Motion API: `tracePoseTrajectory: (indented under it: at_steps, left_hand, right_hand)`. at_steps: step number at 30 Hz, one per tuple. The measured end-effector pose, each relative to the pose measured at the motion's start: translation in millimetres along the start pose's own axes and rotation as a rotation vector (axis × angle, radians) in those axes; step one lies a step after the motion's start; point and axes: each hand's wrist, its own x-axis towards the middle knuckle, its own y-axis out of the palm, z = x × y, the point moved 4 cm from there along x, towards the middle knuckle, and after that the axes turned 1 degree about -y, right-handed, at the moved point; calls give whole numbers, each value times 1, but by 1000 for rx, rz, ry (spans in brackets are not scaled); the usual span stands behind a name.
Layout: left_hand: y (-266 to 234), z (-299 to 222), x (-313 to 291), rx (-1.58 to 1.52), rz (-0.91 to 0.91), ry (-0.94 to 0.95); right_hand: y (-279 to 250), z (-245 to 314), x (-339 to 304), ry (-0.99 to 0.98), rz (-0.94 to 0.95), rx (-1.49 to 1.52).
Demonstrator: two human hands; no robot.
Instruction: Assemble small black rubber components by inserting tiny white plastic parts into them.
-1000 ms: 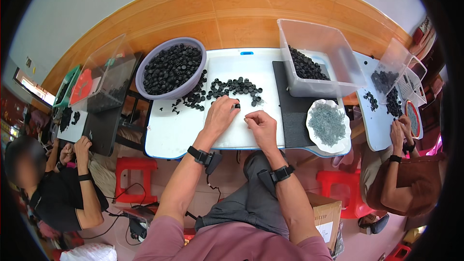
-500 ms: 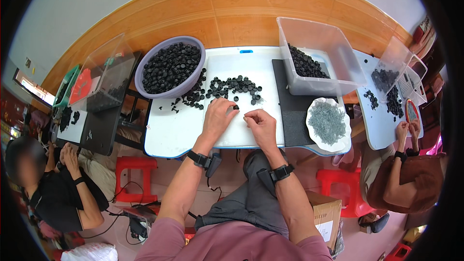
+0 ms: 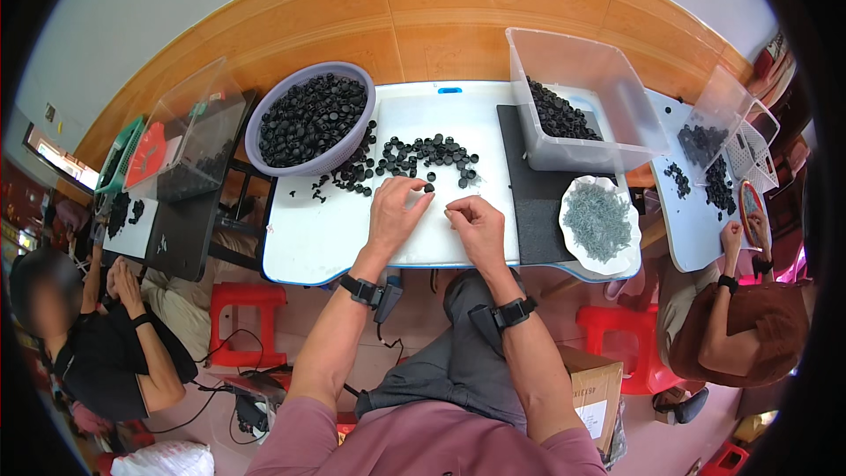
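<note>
My left hand (image 3: 397, 213) is over the white tabletop, its thumb and forefinger closed around a small black cap (image 3: 429, 188) at the fingertips. Just to its right, my right hand (image 3: 478, 227) has its thumb and forefinger pinched together; anything between them is too small to make out. The two hands are a short gap apart. Beyond them lies a loose scatter of black caps (image 3: 427, 152), some of them showing a hollow side.
A lavender basket (image 3: 254, 145) heaped with black caps stands at the left. On the right are a clear bin (image 3: 586, 154) holding black parts, a dark mat (image 3: 536, 211) and a white scalloped dish (image 3: 608, 268) of thin greyish pieces. Two people sit at side tables.
The cap at my left fingertips has shifted slightly away from me, and the left fingers have changed position a little. My right hand stays pinched in nearly the same place.
</note>
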Motion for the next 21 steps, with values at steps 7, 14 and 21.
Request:
tracePoseTrajectory:
  at_steps: [7,14,21]
  left_hand:
    - [-3,0,-2,-165,58,-190]
    - [5,7,-7,-200,146,-160]
    - [5,-1,-9,-38,112,16]
  right_hand:
    - [0,-2,-1,12,-18,8]
    - [5,1,6,-1,-12,-25]
    - [8,6,6,-66,12,-255]
